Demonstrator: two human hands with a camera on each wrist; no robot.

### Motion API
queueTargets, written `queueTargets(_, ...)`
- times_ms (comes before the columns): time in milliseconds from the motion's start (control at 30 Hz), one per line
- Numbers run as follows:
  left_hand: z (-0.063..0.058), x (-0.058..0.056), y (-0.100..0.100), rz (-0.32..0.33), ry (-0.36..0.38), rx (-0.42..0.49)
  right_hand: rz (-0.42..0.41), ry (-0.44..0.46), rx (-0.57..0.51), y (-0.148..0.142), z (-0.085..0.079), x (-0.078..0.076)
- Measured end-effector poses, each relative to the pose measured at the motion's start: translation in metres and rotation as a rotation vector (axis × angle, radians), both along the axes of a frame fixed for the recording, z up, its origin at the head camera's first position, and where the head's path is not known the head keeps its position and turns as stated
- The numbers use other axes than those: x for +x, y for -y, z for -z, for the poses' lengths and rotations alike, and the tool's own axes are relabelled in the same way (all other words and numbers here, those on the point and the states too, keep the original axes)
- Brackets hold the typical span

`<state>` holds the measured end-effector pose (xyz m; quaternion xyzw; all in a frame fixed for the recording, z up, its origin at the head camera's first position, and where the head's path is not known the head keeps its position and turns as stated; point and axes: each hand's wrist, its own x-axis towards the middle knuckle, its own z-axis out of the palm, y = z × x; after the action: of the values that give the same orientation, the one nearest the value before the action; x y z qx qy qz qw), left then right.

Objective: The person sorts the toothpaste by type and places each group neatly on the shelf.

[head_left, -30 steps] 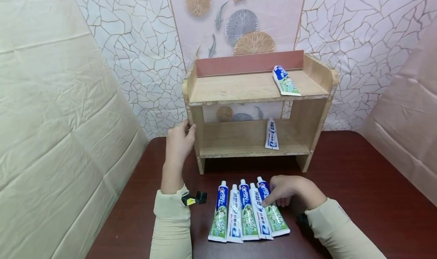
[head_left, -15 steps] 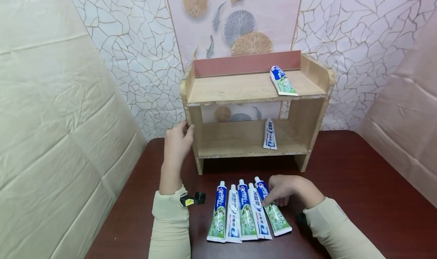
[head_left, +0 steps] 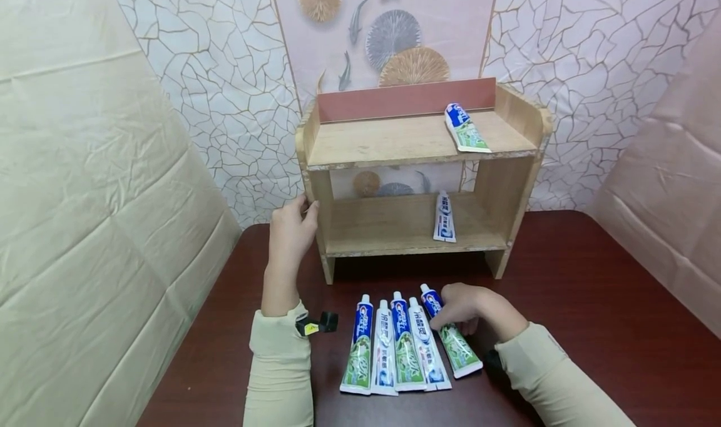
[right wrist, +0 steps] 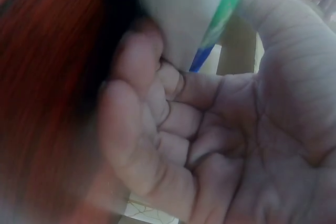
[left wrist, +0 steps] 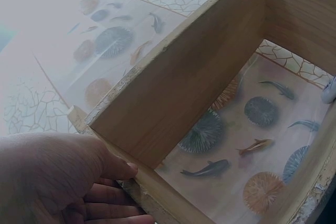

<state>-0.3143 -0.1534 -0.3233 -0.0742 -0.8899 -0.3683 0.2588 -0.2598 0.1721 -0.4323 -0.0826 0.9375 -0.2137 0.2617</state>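
Just in front of the two-tier wooden shelf [head_left: 394, 160], the right hand [head_left: 472, 308] grips a Crest toothpaste tube [head_left: 459, 350], beside four more tubes [head_left: 405, 345]. The left hand [head_left: 291, 230] pinches the shelf's left side panel [head_left: 323, 195]. On the shelf's upper board [head_left: 377, 140] lies another Crest tube [head_left: 467, 131]; on its lower board [head_left: 377, 223], a white toothpaste tube [head_left: 444, 219].

Head view: from above, facing forward and down over counter [head_left: 563, 270] and shelf [head_left: 383, 142]. Left wrist view: near, tilted, past the left hand [left wrist: 63, 179] into the shelf. Right wrist view: very close, on the right hand [right wrist: 215, 124] and tube [right wrist: 181, 14]. Head view shares shelf with the left, tube with the right.
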Motion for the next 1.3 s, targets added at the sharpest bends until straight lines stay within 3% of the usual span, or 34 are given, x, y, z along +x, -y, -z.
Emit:
queueTargets(400, -0.002, 0.000, 0.000, 0.000, -0.015, -0.004, 0.017, -0.024, -0.111, -0.007, -0.007, -0.006)
queueTargets(867, -0.001, 0.001, 0.000, -0.010, -0.005, -0.007, 0.007, -0.028, -0.149, -0.010, -0.011, -0.007)
queueTargets(1300, -0.002, 0.001, 0.001, -0.007, 0.020, -0.002, -0.054, -0.141, -0.165, -0.011, -0.010, -0.008)
